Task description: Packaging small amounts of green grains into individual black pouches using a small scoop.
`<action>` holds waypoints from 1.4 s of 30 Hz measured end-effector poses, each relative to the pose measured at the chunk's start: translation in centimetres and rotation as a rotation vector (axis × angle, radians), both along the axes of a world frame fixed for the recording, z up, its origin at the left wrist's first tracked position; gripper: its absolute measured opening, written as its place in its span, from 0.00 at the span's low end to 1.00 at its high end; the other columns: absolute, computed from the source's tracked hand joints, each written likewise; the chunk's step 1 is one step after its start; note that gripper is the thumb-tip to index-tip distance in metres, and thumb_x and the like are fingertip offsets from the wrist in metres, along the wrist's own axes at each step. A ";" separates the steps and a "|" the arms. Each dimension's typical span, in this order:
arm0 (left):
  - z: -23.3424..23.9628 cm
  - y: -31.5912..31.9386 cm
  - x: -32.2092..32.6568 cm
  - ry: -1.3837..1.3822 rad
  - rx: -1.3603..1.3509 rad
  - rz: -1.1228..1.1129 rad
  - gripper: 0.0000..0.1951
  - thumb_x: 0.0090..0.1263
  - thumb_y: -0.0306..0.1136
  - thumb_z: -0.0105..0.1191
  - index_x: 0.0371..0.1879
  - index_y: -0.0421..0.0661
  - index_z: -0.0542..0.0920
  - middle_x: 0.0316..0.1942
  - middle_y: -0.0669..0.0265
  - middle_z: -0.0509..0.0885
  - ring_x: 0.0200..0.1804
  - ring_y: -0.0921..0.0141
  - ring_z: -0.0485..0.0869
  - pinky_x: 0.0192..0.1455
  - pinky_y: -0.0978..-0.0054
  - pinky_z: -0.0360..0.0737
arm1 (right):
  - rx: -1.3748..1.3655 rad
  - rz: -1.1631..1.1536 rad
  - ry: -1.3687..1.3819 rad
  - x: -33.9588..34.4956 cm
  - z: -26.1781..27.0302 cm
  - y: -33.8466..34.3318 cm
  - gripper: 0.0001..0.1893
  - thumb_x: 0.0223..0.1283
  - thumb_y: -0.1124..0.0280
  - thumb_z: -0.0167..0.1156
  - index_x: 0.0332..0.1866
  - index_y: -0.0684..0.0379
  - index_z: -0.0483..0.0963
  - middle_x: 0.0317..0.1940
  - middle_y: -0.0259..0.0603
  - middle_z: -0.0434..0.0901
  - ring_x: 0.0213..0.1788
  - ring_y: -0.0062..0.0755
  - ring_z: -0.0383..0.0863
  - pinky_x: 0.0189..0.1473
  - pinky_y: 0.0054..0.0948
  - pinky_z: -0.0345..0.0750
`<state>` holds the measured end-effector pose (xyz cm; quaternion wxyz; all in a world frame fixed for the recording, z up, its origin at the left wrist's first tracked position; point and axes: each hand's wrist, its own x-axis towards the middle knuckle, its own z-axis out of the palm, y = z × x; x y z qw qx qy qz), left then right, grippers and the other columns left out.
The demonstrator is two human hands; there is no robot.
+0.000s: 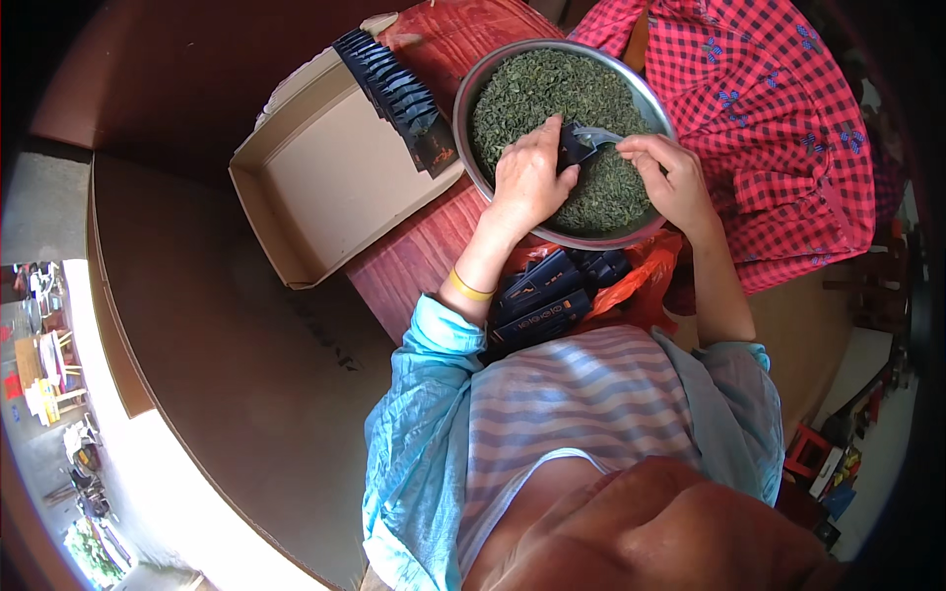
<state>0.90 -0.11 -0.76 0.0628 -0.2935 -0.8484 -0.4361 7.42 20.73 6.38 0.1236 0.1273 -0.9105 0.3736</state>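
My left hand (pixel 533 174) holds a small dark packet (pixel 575 148) over the dried green leaves (pixel 554 85), which look like tea, in a round metal basin (pixel 473 166). My right hand (pixel 669 177) grips the handle of a metal spoon (pixel 600 136), whose bowl end is at the packet's mouth. Several dark packets (pixel 392 85) stand in a row along the right side of a shallow cardboard box (pixel 332 170). More flat dark packets (pixel 543 295) lie in an orange plastic bag (pixel 635 284) between the basin and my body.
Box and basin rest on a red wooden table (pixel 392 270). A red and black checked cloth (pixel 776 133) spreads to the right of the basin. Large cardboard (pixel 222 310) stands at the left. A red stool (pixel 808 449) is at the far lower right.
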 end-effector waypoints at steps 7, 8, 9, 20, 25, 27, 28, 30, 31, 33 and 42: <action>-0.1 0.0 -0.1 -0.004 0.003 0.023 0.38 0.60 0.36 0.67 0.69 0.36 0.68 0.56 0.43 0.82 0.59 0.48 0.82 0.62 0.56 0.78 | 0.009 -0.197 0.037 0.7 -1.2 1.6 0.10 0.72 0.79 0.53 0.50 0.66 0.80 0.40 0.43 0.87 0.42 0.27 0.88 0.47 0.25 0.81; -0.2 0.0 -0.2 0.002 0.006 0.026 0.38 0.60 0.36 0.67 0.69 0.36 0.68 0.56 0.43 0.82 0.59 0.49 0.82 0.62 0.56 0.78 | 0.010 -0.196 0.038 0.7 -1.5 1.7 0.10 0.72 0.79 0.53 0.50 0.66 0.80 0.40 0.43 0.87 0.42 0.27 0.88 0.47 0.25 0.81; -0.1 0.1 -0.2 0.002 0.007 0.028 0.38 0.60 0.36 0.67 0.69 0.36 0.68 0.56 0.43 0.82 0.59 0.49 0.82 0.62 0.56 0.78 | -0.004 -0.205 0.033 0.8 -1.8 1.8 0.10 0.72 0.79 0.53 0.50 0.66 0.80 0.39 0.42 0.88 0.42 0.26 0.88 0.47 0.25 0.81; -0.2 0.0 -0.2 0.026 0.046 0.042 0.38 0.58 0.36 0.68 0.67 0.34 0.70 0.52 0.44 0.83 0.54 0.49 0.83 0.60 0.56 0.78 | 0.089 -0.231 0.113 0.7 -3.1 2.0 0.10 0.73 0.76 0.54 0.51 0.65 0.80 0.36 0.41 0.88 0.39 0.24 0.87 0.43 0.23 0.81; 0.1 0.1 -0.1 0.016 0.070 0.058 0.38 0.57 0.36 0.68 0.66 0.33 0.70 0.51 0.45 0.84 0.54 0.50 0.84 0.60 0.57 0.78 | 0.034 -0.048 -0.411 0.2 -4.6 1.2 0.10 0.74 0.73 0.54 0.50 0.66 0.79 0.34 0.43 0.87 0.35 0.25 0.87 0.40 0.26 0.81; 0.1 0.2 -0.1 0.028 0.081 0.060 0.38 0.57 0.36 0.69 0.67 0.32 0.70 0.51 0.45 0.84 0.54 0.50 0.84 0.60 0.57 0.78 | -0.019 -0.033 -0.545 -0.7 -5.4 0.9 0.11 0.74 0.71 0.54 0.50 0.67 0.79 0.33 0.44 0.87 0.34 0.26 0.87 0.39 0.27 0.82; 0.2 0.2 -0.1 0.034 0.088 0.060 0.38 0.57 0.36 0.69 0.67 0.32 0.70 0.51 0.45 0.84 0.54 0.50 0.84 0.60 0.57 0.78 | -0.020 -0.038 -0.544 -1.2 -5.7 1.1 0.11 0.74 0.71 0.54 0.50 0.67 0.79 0.33 0.44 0.87 0.34 0.26 0.87 0.39 0.27 0.82; 0.2 0.2 -0.1 0.021 0.084 0.055 0.38 0.57 0.36 0.69 0.67 0.32 0.70 0.51 0.45 0.84 0.54 0.50 0.84 0.60 0.57 0.78 | 0.003 -0.119 -0.406 -2.6 -6.1 1.4 0.11 0.75 0.71 0.54 0.50 0.66 0.79 0.33 0.44 0.87 0.34 0.27 0.87 0.39 0.28 0.82; 0.2 0.2 -0.1 0.008 0.081 0.055 0.38 0.57 0.36 0.69 0.67 0.32 0.70 0.51 0.45 0.84 0.54 0.50 0.83 0.60 0.57 0.78 | 0.015 -0.157 -0.337 -3.0 -6.1 1.3 0.11 0.75 0.71 0.54 0.50 0.65 0.79 0.33 0.45 0.87 0.34 0.27 0.87 0.39 0.28 0.82; 0.2 0.1 -0.1 -0.006 0.079 0.054 0.38 0.57 0.36 0.69 0.67 0.32 0.70 0.51 0.45 0.84 0.54 0.50 0.83 0.60 0.57 0.78 | 0.026 -0.175 -0.254 -3.0 -5.8 1.5 0.10 0.74 0.71 0.53 0.50 0.65 0.79 0.33 0.46 0.87 0.34 0.30 0.87 0.40 0.30 0.82; -0.2 0.2 -0.2 0.007 0.032 0.062 0.39 0.58 0.38 0.69 0.68 0.33 0.69 0.51 0.46 0.84 0.55 0.51 0.83 0.59 0.56 0.78 | 0.080 -0.222 -0.030 -1.3 -3.9 3.2 0.09 0.74 0.72 0.56 0.51 0.64 0.79 0.36 0.44 0.87 0.39 0.27 0.87 0.43 0.27 0.81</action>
